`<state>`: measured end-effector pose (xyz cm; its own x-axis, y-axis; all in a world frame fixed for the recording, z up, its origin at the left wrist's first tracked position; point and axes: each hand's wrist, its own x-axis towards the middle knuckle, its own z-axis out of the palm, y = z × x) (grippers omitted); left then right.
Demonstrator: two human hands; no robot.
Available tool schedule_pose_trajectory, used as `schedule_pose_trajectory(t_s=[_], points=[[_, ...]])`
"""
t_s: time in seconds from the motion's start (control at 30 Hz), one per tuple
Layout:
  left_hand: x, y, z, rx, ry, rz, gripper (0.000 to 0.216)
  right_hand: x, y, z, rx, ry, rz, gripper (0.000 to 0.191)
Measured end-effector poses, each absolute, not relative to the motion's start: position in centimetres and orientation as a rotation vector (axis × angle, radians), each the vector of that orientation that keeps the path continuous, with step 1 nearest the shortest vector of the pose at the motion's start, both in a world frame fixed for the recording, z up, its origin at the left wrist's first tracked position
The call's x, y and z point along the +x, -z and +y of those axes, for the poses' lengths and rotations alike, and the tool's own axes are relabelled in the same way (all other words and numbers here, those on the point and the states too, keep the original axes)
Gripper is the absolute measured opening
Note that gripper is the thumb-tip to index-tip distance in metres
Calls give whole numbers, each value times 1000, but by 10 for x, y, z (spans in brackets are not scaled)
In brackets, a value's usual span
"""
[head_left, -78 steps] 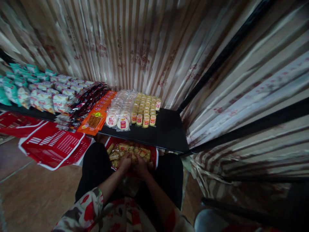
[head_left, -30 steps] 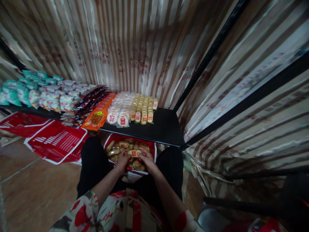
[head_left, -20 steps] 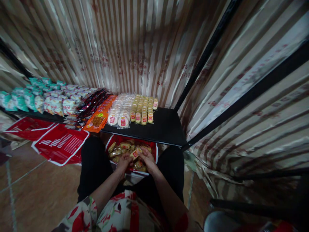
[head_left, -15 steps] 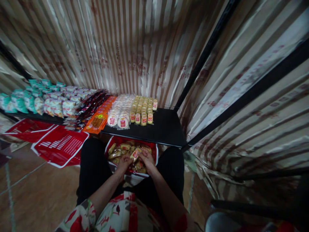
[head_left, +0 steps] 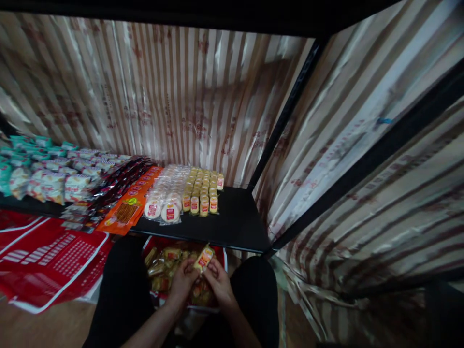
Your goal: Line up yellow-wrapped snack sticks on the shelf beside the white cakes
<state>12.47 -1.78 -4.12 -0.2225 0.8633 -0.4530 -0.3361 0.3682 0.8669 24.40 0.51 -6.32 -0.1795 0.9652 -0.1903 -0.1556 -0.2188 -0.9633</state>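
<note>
Between my knees, my left hand (head_left: 184, 279) and my right hand (head_left: 218, 282) grip a small yellow snack packet (head_left: 203, 258) with a red and white label. The fingers of both hands are closed on its lower part, and its upper end tilts away to the right. Below it, a red bag with a white rim (head_left: 225, 261) holds many similar wrapped packets (head_left: 159, 268). Rows of the same yellow packets (head_left: 203, 205) stand upright on the black shelf (head_left: 235, 217) in front of me.
Left of the yellow rows, the shelf carries round white wrapped crackers (head_left: 170, 211), orange packets (head_left: 125, 210), dark packets (head_left: 114, 186) and white and teal bags (head_left: 50, 183). Red bags (head_left: 61, 261) hang at the left. Black posts (head_left: 286, 113) and striped sheeting (head_left: 174, 96) enclose the shelf.
The view has tilted up, bringing an upper black beam into sight. Both hands have lifted the snack packet slightly above the bag's contents, and it stands more upright.
</note>
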Motion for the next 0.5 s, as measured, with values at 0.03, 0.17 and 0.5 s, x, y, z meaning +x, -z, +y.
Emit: schedule_pose_trajectory(t_s=[0.03, 0.17, 0.5], points=[[129, 36, -12, 566, -1192, 1360, 33, 248, 57, 8, -1138, -1529, -1086, 53], [144, 11, 18, 807, -1185, 1494, 26, 266, 27, 32, -1125, -1451, -1092, 48], [173, -26, 102, 1105, -1350, 1456, 23, 296, -13, 144, -1193, -1138, -1219, 42]])
